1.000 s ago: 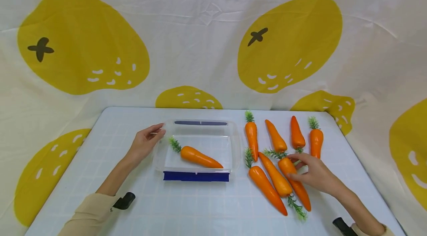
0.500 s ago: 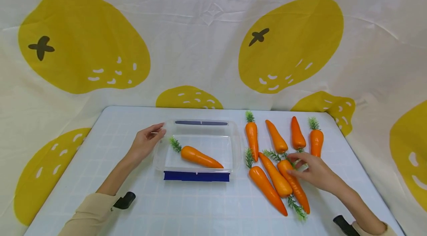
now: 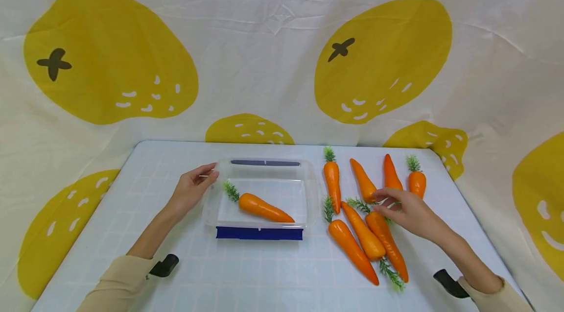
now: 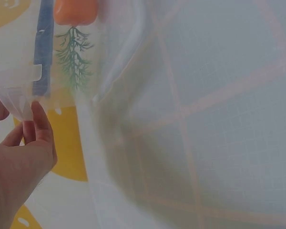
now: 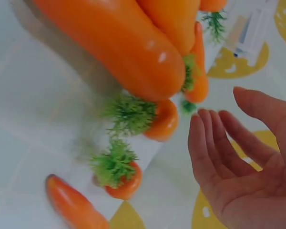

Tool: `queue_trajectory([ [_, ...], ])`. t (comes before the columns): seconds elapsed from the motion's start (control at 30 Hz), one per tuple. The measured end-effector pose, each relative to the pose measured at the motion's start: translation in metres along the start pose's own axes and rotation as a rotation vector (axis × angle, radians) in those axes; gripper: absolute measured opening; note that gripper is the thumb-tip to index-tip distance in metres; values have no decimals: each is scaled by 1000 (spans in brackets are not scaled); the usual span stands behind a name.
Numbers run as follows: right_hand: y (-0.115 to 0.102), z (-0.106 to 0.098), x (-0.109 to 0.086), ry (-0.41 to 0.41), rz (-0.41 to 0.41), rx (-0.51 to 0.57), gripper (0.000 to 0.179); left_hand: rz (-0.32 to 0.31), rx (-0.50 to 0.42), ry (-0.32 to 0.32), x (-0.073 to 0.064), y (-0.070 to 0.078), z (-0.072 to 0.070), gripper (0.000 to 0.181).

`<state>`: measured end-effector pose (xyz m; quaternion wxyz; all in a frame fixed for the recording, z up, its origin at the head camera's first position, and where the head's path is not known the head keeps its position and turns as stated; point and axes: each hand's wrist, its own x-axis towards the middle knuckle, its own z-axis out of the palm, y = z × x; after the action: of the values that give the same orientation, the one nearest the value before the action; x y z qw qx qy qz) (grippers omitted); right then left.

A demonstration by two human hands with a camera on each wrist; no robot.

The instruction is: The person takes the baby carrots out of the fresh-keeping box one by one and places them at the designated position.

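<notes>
A clear plastic food container [image 3: 310, 204] with blue latch flaps stands lidless on the table. One orange carrot [image 3: 264, 207] with a green top lies inside it. My left hand [image 3: 192, 187] pinches the container's far left corner, and the left wrist view shows thumb and fingers at that clear corner [image 4: 21, 102]. My right hand [image 3: 405, 209] hovers with loosely bent fingers and nothing in its grasp, over the upper end of a carrot [image 3: 389, 243] in the right-hand group. In the right wrist view a large carrot [image 5: 119, 47] lies beside the fingers [image 5: 200, 143].
Several more carrots lie around that hand: one front left [image 3: 352, 251], one beside it [image 3: 363, 231], one at the back [image 3: 332, 182], others at far right [image 3: 416, 184]. The white table's back edge [image 3: 176, 142] meets a cloth with yellow fruit prints.
My right hand has let go of the carrot and moved up and slightly left. That carrot's upper end had shifted a little beforehand. The left hand stays at the container.
</notes>
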<state>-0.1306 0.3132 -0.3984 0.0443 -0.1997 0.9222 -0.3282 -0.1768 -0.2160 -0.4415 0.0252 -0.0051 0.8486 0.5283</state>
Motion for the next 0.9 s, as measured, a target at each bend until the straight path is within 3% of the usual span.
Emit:
queue_trajectory([
  [0.43,-26,-9,34,91,-130,-41,19,9,2,-1,0,-1,0,57],
  [0.73,-54,0,66,24,-142,4,20,20,-20,4,0,-3,1,57],
  [0.9,-70,8,84,-21,-213,27,21,22,-35,4,1,-3,1,57],
])
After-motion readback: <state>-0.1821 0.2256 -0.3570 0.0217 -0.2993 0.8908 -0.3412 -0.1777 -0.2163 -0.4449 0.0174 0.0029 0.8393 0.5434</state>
